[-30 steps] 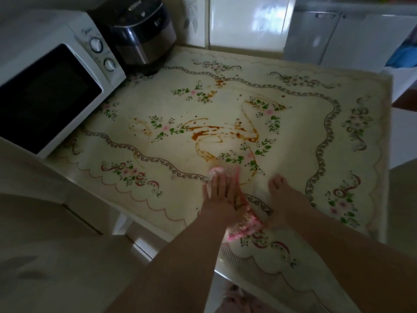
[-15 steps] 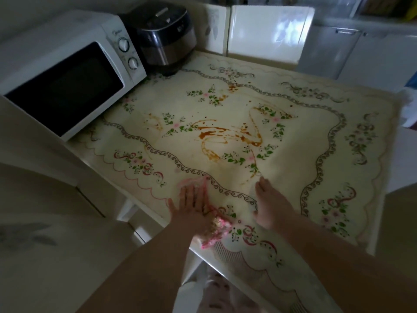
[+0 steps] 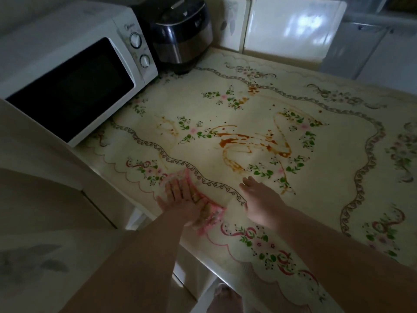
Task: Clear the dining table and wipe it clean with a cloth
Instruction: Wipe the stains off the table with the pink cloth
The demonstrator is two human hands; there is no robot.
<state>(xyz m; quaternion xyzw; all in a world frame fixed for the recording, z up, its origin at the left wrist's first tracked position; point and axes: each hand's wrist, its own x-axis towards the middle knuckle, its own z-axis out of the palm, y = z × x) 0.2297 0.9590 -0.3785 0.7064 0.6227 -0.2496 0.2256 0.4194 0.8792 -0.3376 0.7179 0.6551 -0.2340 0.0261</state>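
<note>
Mid-wipe: my left hand [image 3: 183, 198] presses cloth [image 3: 213, 214], fingers [image 3: 177, 188] straight; right hand [image 3: 260, 197] flat on desk [image 3: 338, 177]. Next, push toward the far stain [image 3: 234, 141].

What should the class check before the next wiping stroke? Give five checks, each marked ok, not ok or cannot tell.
1. Pink cloth flat under the left hand: ok.
2. Right hand rests flat on the tablecloth: ok.
3. Brown sauce smears wiped away: not ok; they lie beyond the cloth.
4. No dishes in the stroke's path: ok; microwave and rice cooker stand at the far left corner.
5. Cloth damp enough: cannot tell.
</note>
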